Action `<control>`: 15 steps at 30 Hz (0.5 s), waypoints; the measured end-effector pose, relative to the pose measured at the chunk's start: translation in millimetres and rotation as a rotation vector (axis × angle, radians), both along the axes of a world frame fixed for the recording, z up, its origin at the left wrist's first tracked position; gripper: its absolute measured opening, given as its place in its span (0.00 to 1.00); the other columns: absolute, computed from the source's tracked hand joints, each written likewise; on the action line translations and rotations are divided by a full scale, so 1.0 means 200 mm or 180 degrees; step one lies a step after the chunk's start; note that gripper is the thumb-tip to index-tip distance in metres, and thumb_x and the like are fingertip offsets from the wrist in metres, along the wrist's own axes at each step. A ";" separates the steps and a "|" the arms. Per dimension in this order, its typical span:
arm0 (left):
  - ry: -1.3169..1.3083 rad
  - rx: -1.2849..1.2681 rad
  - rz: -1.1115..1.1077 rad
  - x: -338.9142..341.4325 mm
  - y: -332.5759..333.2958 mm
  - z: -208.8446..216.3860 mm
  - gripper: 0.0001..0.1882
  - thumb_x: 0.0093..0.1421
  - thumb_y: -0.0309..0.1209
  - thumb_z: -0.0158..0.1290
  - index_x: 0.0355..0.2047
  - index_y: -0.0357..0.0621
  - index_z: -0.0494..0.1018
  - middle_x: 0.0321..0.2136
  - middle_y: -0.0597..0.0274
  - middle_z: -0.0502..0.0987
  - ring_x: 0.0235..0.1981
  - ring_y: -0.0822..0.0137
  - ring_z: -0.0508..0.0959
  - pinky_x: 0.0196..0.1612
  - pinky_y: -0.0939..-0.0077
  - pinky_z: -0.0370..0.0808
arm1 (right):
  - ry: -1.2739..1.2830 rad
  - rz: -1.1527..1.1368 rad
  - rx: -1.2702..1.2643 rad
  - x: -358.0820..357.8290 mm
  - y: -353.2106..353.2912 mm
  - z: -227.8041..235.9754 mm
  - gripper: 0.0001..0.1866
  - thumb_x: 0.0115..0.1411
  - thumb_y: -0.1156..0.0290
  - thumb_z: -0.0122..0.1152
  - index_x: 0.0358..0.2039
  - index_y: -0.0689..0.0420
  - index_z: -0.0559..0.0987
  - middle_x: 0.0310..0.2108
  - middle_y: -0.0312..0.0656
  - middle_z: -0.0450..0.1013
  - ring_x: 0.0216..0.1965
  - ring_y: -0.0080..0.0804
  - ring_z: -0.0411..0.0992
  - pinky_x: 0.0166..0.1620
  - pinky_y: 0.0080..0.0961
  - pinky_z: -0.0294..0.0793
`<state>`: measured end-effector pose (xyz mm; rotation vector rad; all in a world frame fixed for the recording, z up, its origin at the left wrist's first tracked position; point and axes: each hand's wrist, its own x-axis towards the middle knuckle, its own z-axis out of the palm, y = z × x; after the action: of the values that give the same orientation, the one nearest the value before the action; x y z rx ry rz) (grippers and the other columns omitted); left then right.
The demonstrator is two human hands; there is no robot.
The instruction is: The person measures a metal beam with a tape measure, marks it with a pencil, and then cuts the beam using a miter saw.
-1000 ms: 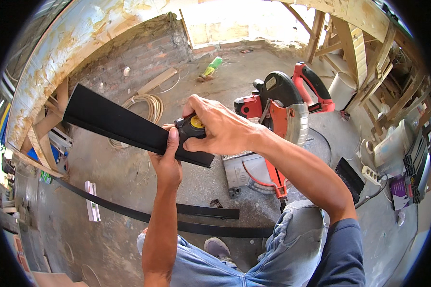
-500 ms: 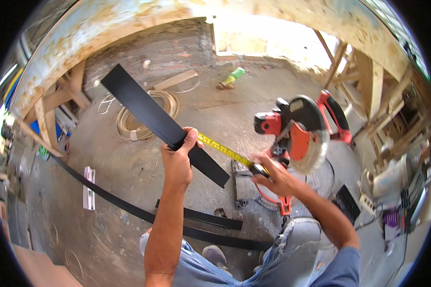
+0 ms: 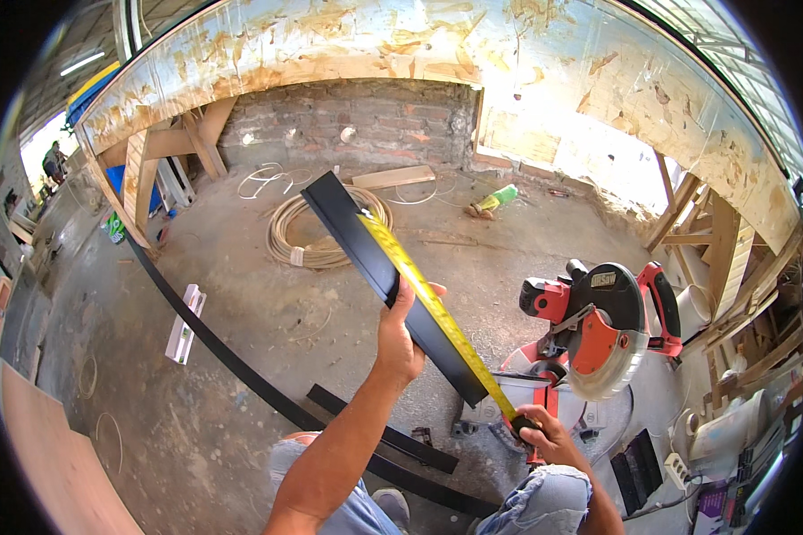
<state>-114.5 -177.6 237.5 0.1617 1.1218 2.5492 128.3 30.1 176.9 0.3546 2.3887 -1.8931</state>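
Observation:
My left hand [image 3: 400,334] grips a long black flat bar [image 3: 366,250] near its middle and holds it up at a slant, its far end pointing away to the upper left. A yellow tape measure blade [image 3: 419,285] lies stretched along the bar's top face. My right hand [image 3: 544,434] holds the tape measure case [image 3: 522,423] just past the bar's near end, low and to the right, in front of the red mitre saw.
A red mitre saw [image 3: 602,330] stands on the concrete floor at right. Long black bars [image 3: 241,374] lie across the floor below my arms. A coil of pale hose [image 3: 317,234] sits near the brick wall [image 3: 348,120]. Wooden frames stand at left and right.
My right hand has pulled the tape case down and right, drawing the yellow blade out along the bar. The bar has swung more upright in view, still held by my left hand.

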 end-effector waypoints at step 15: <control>0.0407 0.0943 -0.0640 0.06 0.05 0.02 0.44 0.65 0.68 0.32 0.37 0.33 0.75 0.26 0.55 0.74 0.29 0.58 0.76 0.40 0.63 0.74 | 0.0260 0.0375 0.0455 -0.23 -0.01 0.26 0.16 0.66 0.68 0.54 0.52 0.60 0.73 0.40 0.43 0.74 0.43 0.28 0.71 0.50 0.27 0.69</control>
<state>-102.1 -168.1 242.3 0.4917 0.7210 2.5352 82.8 27.5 229.6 0.1437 2.5431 -1.7248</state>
